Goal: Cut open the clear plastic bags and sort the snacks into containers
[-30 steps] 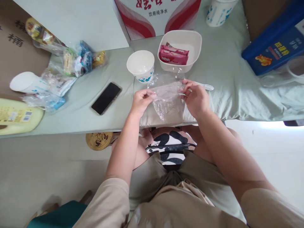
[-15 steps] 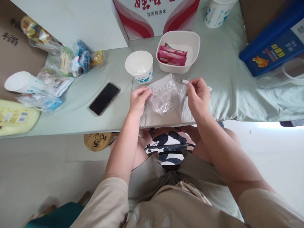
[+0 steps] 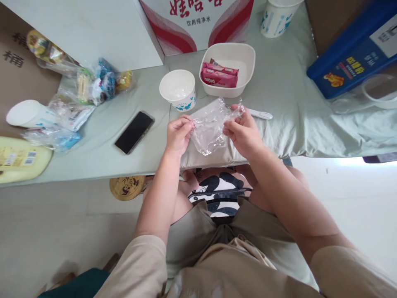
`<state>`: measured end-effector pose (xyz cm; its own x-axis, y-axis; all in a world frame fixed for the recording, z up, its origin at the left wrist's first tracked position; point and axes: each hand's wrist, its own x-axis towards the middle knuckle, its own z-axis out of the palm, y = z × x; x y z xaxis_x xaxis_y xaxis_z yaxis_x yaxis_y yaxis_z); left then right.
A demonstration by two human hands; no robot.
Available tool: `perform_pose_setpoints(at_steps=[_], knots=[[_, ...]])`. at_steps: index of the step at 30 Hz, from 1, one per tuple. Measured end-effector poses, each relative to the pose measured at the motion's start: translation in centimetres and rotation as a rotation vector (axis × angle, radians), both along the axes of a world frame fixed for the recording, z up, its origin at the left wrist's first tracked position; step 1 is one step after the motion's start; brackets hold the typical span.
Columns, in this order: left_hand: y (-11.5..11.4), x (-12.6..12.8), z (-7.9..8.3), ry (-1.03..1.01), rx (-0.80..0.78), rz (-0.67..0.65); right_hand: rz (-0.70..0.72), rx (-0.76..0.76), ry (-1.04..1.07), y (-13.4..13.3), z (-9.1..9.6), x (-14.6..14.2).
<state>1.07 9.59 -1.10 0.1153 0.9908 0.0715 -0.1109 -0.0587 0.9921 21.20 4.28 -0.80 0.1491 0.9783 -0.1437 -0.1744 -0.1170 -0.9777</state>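
Observation:
A crinkled clear plastic bag (image 3: 208,130) stretches between my two hands over the front of the table. My left hand (image 3: 180,134) pinches its left edge between thumb and fingers. My right hand (image 3: 245,132) has its fingers closed on the bag's right side. Behind the right hand, a slim tool with a white handle (image 3: 262,114) pokes out to the right; its middle is hidden, and I cannot tell whether the fingers touch it. Beyond the bag stand a white paper bowl (image 3: 178,89) and a white square tub (image 3: 246,70) with pink nabati wafer packets (image 3: 220,76) inside.
A black phone (image 3: 135,132) lies left of my hands. Farther left are wrapped snacks (image 3: 102,82), a tipped paper cup (image 3: 31,114) and a yellow bottle (image 3: 25,159). A white-and-red carton (image 3: 201,29) stands behind, a paper cup (image 3: 279,18) and blue package (image 3: 350,62) at right.
My right hand has moved left and turned, now gripping the bag's right side. The white handle, mostly hidden behind that hand before, now shows more. The bag looks more spread out.

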Motion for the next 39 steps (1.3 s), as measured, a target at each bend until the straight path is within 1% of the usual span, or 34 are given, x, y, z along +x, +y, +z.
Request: perform_pose_setpoints(at_steps=[3,5,7,9,12,15,18,20,21,22,24,28,31,33,37,38,39], knots=[[0.4,-0.4,-0.5,-0.116,-0.014,0.031,-0.082,0.015,-0.143,0.1,-0.8,1.2],[0.6,-0.6,-0.7,-0.167,-0.015,0.012,-0.157,0.062,-0.249,0.3,-1.2,2.1],[0.6,-0.7,-0.8,-0.187,-0.014,-0.050,-0.223,0.136,-0.298,0.7,-1.3,3.0],[0.4,-0.7,-0.8,-0.174,-0.026,-0.137,-0.245,0.178,-0.253,1.3,-1.3,3.5],[-0.3,-0.4,-0.6,-0.113,-0.046,-0.266,-0.180,0.114,-0.094,2.2,-1.0,3.5],[-1.0,-0.1,-0.2,-0.046,-0.055,-0.343,-0.042,0.027,-0.031,2.1,-0.3,3.0],[-1.1,0.1,-0.1,0.009,-0.060,-0.353,0.177,0.001,-0.126,1.4,0.5,2.8],[-0.9,0.1,-0.2,0.030,-0.052,-0.305,0.300,0.012,-0.252,0.9,0.7,3.0],[-0.7,0.0,-0.3,0.030,-0.050,-0.271,0.332,0.027,-0.321,0.8,0.8,3.1],[-0.6,-0.1,-0.4,0.022,-0.056,-0.239,0.342,0.048,-0.381,0.7,0.8,3.2],[-0.4,-0.1,-0.3,-0.002,-0.118,-0.211,0.308,0.106,-0.440,0.7,0.7,3.3],[-0.7,0.2,0.4,0.029,-0.355,-0.291,0.133,0.201,-0.354,1.2,0.2,3.3],[-1.1,0.6,0.9,0.065,-0.412,-0.290,0.028,0.188,-0.319,1.4,0.0,3.5],[-1.3,0.8,1.0,0.049,-0.406,-0.264,0.048,0.158,-0.268,1.4,0.1,3.4],[-1.4,0.8,1.0,0.014,-0.397,-0.252,0.255,0.077,-0.151,0.7,1.1,2.9],[-1.3,0.8,0.9,0.017,-0.395,-0.248,0.266,0.055,-0.146,0.6,1.3,2.7],[-1.3,0.7,0.9,0.026,-0.392,-0.241,0.244,0.040,-0.144,0.5,1.5,2.6]])
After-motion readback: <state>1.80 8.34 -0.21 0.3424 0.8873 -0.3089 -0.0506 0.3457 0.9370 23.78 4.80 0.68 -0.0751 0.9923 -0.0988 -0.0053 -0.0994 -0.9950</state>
